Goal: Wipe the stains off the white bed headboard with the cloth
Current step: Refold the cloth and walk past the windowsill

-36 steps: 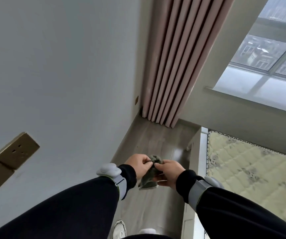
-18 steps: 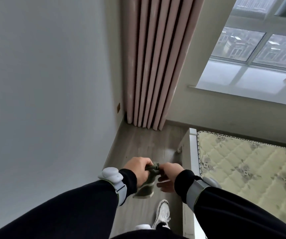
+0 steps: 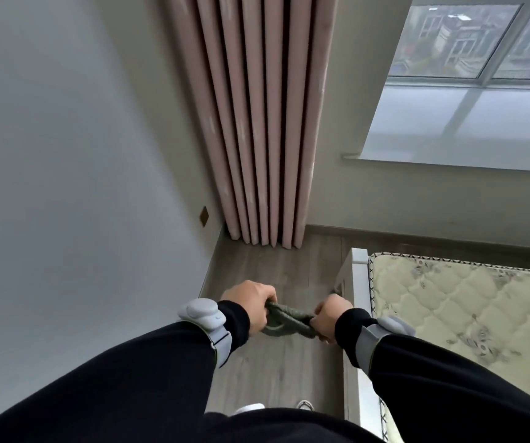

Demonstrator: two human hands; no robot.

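Wall [image 3: 65,155], plain and pale, fills the frame's left. Low centre, above wood floor [image 3: 273,378], the left hand [image 3: 251,302] grips one end of a green cloth [image 3: 287,319] and the right hand [image 3: 329,318] grips the other, stretching it into a twisted rope, probably wringing or readying it for wiping. Just right, the white headboard [image 3: 360,282] stands edge-on against a quilted mattress [image 3: 465,314], untouched by the cloth.

Quilted mattress [image 3: 468,314] on white bed frame [image 3: 360,282].
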